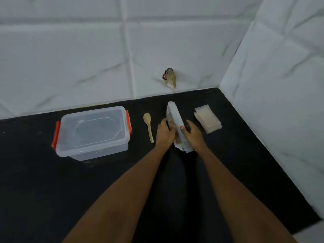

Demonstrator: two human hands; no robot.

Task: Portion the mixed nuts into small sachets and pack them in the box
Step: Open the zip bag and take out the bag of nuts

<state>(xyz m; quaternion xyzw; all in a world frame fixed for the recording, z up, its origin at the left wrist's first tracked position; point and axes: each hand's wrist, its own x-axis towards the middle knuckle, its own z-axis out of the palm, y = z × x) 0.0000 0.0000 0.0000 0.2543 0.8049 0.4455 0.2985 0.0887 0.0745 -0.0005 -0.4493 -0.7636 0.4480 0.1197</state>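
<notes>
- The left hand [165,133] curls its fingers onto the near-left edge of the nut pouch [174,114]. The right hand [192,135] clamps the opposite edge, thumb across the pale face. Both hands are grasping the pouch.
- The pouch stands tilted on the black mat [70,190], its top leaning away from the person and its lower end down between the two wrists.
- My read is that this is the opening step. It goes best with the base planted and the mouth parted evenly. A hard tug on one side could tear the pouch or spill nuts.
- Just left of the pouch lies the wooden spoon [148,126], bowl pointing away, handy for scooping.
- Just right of the pouch sits a stack of small sachets [207,121], none filled as far as I can see.
- Well left of the pouch, past the spoon, is the clear box [93,132], orange clips at its ends and lid on. The lid must come off before packing.
- I cannot tell whether the pouch is sealed or open, because its top is blurred.
- The nuts show only as a brownish patch by the left fingers.
- The right fingers are hidden behind the pouch.
- Beyond the pouch, on the wall, is a small brownish object [170,78] I cannot identify.
</notes>
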